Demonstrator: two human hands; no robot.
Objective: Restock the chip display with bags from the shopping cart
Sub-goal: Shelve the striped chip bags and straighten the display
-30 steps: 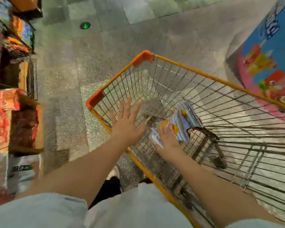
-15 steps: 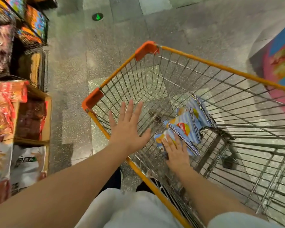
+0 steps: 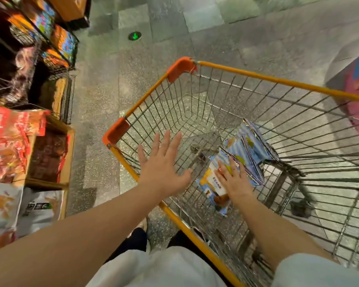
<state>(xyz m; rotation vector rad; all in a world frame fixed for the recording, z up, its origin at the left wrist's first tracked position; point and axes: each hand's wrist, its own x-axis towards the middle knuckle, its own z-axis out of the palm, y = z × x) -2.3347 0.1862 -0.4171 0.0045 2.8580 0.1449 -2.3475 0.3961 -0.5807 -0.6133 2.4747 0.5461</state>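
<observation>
The right hand [image 3: 234, 179] now lies flatter, fingers spread, on the striped chip bags [image 3: 245, 154] in the cart [image 3: 257, 77]. The left hand [image 3: 164, 166] stays open above the cart's edge.

Both bare arms reach forward and down from pale short sleeves. The left hand [image 3: 164, 170] hangs in the air, palm down, its fingers straight and spread, holding nothing. The right hand [image 3: 234, 182] is stretched lower and farther right, fingers extended and slightly fanned, lying flat with the palm down.
</observation>
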